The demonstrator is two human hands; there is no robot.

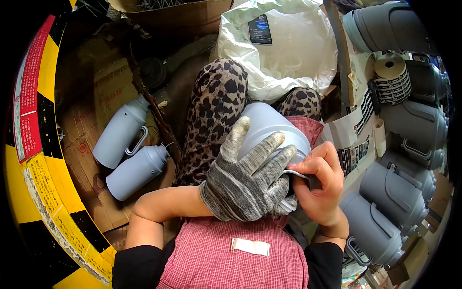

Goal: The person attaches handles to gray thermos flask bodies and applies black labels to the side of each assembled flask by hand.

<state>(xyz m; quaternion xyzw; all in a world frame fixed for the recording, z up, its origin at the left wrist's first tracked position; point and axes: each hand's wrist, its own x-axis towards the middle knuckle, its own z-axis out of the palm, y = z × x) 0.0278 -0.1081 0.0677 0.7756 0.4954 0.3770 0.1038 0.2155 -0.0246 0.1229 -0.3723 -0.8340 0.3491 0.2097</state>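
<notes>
Pink checked apron [207, 253] cloth is seen nearest; beyond it, a pale grey container [269, 123] is clasped on the lap [202, 139] by the spread fingers of the gloved left hand [250, 178], while a thin pale strip [296, 173], perhaps a handle, is pinched between thumb and forefinger of the bare right hand [321, 180]. Grey jugs [122, 131] are laid over cardboard [79, 161] at left, with a phone [260, 30] set on a white bag [233, 67] ahead.
</notes>
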